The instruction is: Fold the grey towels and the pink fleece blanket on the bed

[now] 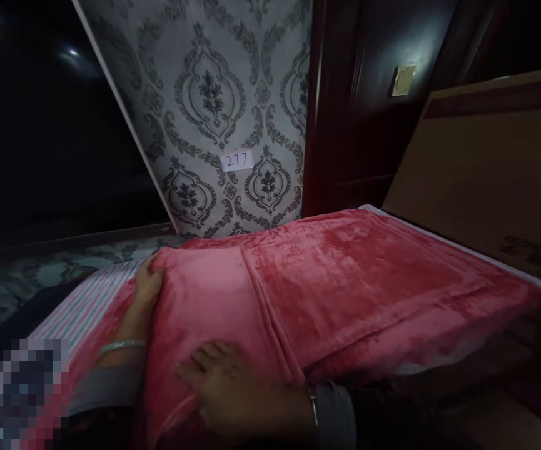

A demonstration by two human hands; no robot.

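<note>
A plush pink-red blanket lies spread over a raised flat surface, with a smooth part folded over at its left. At the far left corner of that fold, my left hand is closed on the blanket's edge. My right hand rests palm down on the near part of the folded section, fingers apart and slightly blurred. Under the blanket on the left shows a striped cloth in white, pink and blue. Bracelets circle both wrists.
A large cardboard box stands along the right side. Behind are a patterned wall with a paper label reading 277, a dark red wood panel with a wall plate, and a big black screen at left.
</note>
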